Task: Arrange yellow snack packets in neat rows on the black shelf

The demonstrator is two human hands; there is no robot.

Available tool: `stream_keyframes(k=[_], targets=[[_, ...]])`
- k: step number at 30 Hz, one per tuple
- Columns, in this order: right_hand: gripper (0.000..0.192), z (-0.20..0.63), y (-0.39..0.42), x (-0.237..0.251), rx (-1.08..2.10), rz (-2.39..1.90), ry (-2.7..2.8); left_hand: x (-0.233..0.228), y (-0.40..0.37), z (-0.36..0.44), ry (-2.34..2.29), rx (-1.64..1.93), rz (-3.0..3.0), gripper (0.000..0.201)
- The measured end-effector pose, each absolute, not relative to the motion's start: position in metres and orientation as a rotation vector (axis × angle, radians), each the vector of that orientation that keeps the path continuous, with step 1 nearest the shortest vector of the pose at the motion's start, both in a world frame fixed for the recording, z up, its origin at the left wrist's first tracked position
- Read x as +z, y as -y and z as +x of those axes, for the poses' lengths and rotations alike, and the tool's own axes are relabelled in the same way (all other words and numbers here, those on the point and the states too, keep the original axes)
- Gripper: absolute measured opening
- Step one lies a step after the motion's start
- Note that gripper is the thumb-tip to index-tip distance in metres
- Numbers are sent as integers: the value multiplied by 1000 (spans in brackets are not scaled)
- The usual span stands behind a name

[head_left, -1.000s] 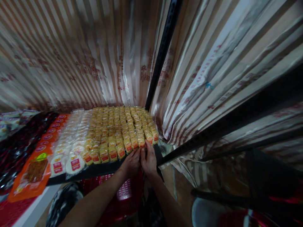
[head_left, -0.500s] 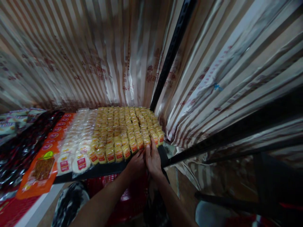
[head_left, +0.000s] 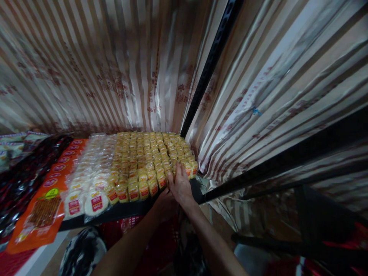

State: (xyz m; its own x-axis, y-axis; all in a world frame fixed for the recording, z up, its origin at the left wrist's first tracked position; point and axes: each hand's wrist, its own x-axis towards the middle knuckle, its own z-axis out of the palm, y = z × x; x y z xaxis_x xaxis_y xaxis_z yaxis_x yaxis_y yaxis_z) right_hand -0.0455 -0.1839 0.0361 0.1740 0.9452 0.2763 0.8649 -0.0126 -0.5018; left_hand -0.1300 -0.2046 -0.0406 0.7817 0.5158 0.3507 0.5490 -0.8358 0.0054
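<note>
Rows of small yellow snack packets (head_left: 143,157) with red labels fill the right part of a black shelf (head_left: 123,210). My right hand (head_left: 181,184) rests at the shelf's front right corner, its fingers curled over a yellow packet in the front rows. My left hand (head_left: 164,202) is just below and to the left of it, at the shelf's front edge. It is dim and partly hidden by my right hand, so its grip is unclear.
Left of the yellow packets lie clear packs of white round cakes (head_left: 89,184), then orange packs (head_left: 46,207) and dark packs (head_left: 17,180). A black upright post (head_left: 209,69) and striped curtains (head_left: 273,96) close off the back and right. A red basket (head_left: 152,249) sits below the shelf.
My right hand has slid further up onto the yellow packets. My left hand has dropped from the front row to the shelf's edge. The view has shifted slightly.
</note>
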Motion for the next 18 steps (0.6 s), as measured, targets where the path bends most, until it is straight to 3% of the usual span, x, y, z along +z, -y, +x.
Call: stream_keyframes(k=[9, 18], targets=[[51, -39, 179, 83, 173, -2141, 1973, -37, 205, -128, 923, -386, -2933, 36], [39, -13, 131, 111, 147, -2184, 2007, -34, 206, -133, 883, -389, -2736, 49]])
